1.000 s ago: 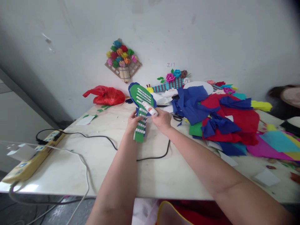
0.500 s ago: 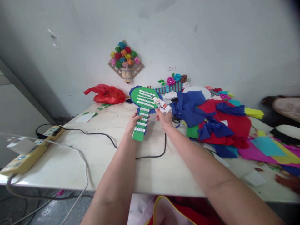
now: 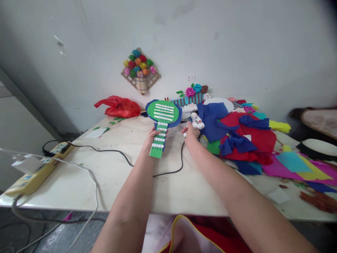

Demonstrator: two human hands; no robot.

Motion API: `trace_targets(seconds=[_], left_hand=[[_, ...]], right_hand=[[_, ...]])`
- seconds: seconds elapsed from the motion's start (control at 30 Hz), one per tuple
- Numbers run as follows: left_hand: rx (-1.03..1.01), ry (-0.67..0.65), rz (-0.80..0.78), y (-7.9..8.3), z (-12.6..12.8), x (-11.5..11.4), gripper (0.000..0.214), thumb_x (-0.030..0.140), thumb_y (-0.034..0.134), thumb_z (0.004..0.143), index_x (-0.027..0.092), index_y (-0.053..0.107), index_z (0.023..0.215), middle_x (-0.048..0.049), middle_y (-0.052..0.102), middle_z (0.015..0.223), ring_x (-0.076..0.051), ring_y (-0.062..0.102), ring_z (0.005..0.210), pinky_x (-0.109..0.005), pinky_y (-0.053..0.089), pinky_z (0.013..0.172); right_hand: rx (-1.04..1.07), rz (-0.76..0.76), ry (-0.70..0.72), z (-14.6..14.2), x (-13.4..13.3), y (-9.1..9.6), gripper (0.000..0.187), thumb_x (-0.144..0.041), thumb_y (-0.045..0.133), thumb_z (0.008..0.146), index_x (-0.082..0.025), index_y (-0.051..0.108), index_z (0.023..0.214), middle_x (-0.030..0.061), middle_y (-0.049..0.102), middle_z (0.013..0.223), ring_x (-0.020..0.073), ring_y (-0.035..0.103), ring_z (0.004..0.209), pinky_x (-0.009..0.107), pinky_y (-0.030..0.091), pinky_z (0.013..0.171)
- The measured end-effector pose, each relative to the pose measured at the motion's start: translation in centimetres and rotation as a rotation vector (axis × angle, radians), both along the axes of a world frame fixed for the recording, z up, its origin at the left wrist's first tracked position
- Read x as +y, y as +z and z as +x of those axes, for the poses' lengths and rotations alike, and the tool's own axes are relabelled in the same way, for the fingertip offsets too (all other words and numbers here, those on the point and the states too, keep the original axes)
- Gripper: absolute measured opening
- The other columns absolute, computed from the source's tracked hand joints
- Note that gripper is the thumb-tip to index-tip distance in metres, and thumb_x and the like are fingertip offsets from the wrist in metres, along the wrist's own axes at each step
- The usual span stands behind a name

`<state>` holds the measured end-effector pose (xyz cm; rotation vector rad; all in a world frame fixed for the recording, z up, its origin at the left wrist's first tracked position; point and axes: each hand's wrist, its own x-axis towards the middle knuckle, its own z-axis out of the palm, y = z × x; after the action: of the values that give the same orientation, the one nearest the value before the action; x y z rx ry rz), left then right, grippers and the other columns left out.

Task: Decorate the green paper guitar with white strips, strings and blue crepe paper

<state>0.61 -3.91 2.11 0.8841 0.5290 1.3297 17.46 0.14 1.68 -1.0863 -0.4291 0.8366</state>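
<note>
With the left hand (image 3: 149, 141) gripping the toy guitar (image 3: 163, 112) right of the red bag (image 3: 121, 107), here's the right hand (image 3: 192, 132), fingers wrapped round a glue gun (image 3: 197, 121), and that guitar looks light, stiffish, easily creased, best held by its neck (image 3: 159, 140).

You faced a pale, smudged wall (image 3: 237, 42) where a colorful flower decoration (image 3: 141, 84) hung. A whitish table (image 3: 118, 189) stood before you against it, and gray floor (image 3: 59, 239) showed below at left, under soft light.
</note>
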Motion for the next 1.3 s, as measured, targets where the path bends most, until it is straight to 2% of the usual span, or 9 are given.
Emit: trace_targets(seconds=[0.2, 0.33, 0.43, 0.53, 0.7, 0.83, 0.97, 1.1, 1.3], left_hand=[[-0.001, -0.005, -0.022, -0.3, 0.6, 0.2, 0.054, 0.013, 0.062, 0.059, 0.018, 0.045, 0.110, -0.0074, 0.064, 0.093, -0.022, 0.064, 0.083, -0.032, 0.051, 0.067], [0.021, 0.010, -0.034, -0.5, 1.3, 0.6, 0.053, 0.012, 0.061, 0.058, 0.017, 0.045, 0.108, -0.0073, 0.065, 0.087, -0.021, 0.065, 0.075, -0.031, 0.051, 0.062], [0.029, 0.054, -0.030, -0.5, 1.6, 0.8, 0.054, 0.013, 0.062, 0.058, 0.017, 0.045, 0.109, -0.0063, 0.066, 0.079, -0.020, 0.065, 0.068, -0.029, 0.050, 0.059], [0.026, 0.109, -0.026, -0.4, 1.6, 0.8, 0.057, 0.014, 0.063, 0.058, 0.017, 0.045, 0.112, -0.0054, 0.067, 0.076, -0.019, 0.064, 0.065, -0.029, 0.049, 0.060], [0.023, 0.254, 0.035, 0.5, 0.3, 0.5, 0.060, 0.017, 0.064, 0.057, 0.019, 0.044, 0.113, -0.0037, 0.067, 0.079, -0.018, 0.065, 0.070, -0.030, 0.049, 0.066], [0.052, 0.395, 0.059, 1.0, -1.3, 0.6, 0.061, 0.020, 0.067, 0.055, 0.020, 0.041, 0.111, -0.0024, 0.066, 0.074, -0.017, 0.063, 0.062, -0.030, 0.048, 0.061], [0.085, 0.486, 0.112, 0.5, -2.1, 1.4, 0.061, 0.021, 0.067, 0.055, 0.021, 0.040, 0.110, -0.0006, 0.063, 0.076, -0.015, 0.061, 0.058, -0.029, 0.048, 0.059], [0.265, 0.569, 0.268, 0.3, -1.9, 2.0, 0.052, 0.019, 0.061, 0.061, 0.022, 0.044, 0.110, -0.0031, 0.062, 0.091, -0.015, 0.061, 0.071, -0.029, 0.048, 0.066], [0.824, 0.903, 0.504, 1.5, -1.6, 1.2, 0.059, 0.007, 0.053, 0.062, 0.021, 0.047, 0.119, -0.0067, 0.059, 0.111, -0.021, 0.055, 0.097, -0.034, 0.041, 0.087]], right_hand=[[-0.023, -0.012, 0.005, 0.0, -0.8, -1.1, 0.009, -0.020, 0.053, 0.068, -0.017, 0.049, 0.076, -0.0069, 0.049, 0.048, 0.0075, 0.049, 0.039, 0.018, 0.043, 0.041], [-0.014, -0.001, 0.105, -1.4, -2.1, -1.1, 0.015, -0.022, 0.055, 0.067, -0.016, 0.051, 0.081, -0.0058, 0.052, 0.049, 0.0079, 0.049, 0.039, 0.019, 0.042, 0.041], [-0.085, -0.007, 0.117, -2.1, -3.0, -1.0, 0.019, -0.026, 0.054, 0.068, -0.017, 0.054, 0.084, -0.0063, 0.052, 0.050, 0.0079, 0.046, 0.037, 0.020, 0.040, 0.040], [-0.379, -0.099, 0.052, -1.9, -3.5, -0.7, 0.024, -0.032, 0.052, 0.070, -0.016, 0.057, 0.087, -0.0023, 0.057, 0.056, 0.0109, 0.051, 0.044, 0.021, 0.040, 0.043], [-1.236, -0.267, -0.054, -0.4, -4.5, 0.0, 0.029, -0.039, 0.051, 0.073, -0.018, 0.062, 0.089, 0.0071, 0.065, 0.076, 0.0205, 0.060, 0.074, 0.027, 0.041, 0.061], [-1.643, -0.303, 0.079, -0.3, -5.1, 0.4, 0.031, -0.035, 0.051, 0.074, -0.022, 0.059, 0.100, 0.0077, 0.065, 0.088, 0.0215, 0.059, 0.082, 0.029, 0.039, 0.068], [-1.796, -0.306, 0.211, -1.1, -4.8, 0.3, 0.039, -0.037, 0.050, 0.074, -0.020, 0.054, 0.109, 0.0101, 0.060, 0.100, 0.0227, 0.057, 0.088, 0.032, 0.038, 0.073], [-1.833, -0.262, 0.284, -2.0, -4.3, -0.2, 0.040, -0.041, 0.048, 0.076, -0.018, 0.056, 0.108, 0.0129, 0.055, 0.106, 0.0247, 0.052, 0.096, 0.034, 0.037, 0.076], [-1.839, -0.165, 0.262, -2.1, -4.5, -0.5, 0.040, -0.040, 0.056, 0.069, -0.020, 0.061, 0.104, 0.0110, 0.054, 0.105, 0.0255, 0.044, 0.101, 0.036, 0.029, 0.085]])
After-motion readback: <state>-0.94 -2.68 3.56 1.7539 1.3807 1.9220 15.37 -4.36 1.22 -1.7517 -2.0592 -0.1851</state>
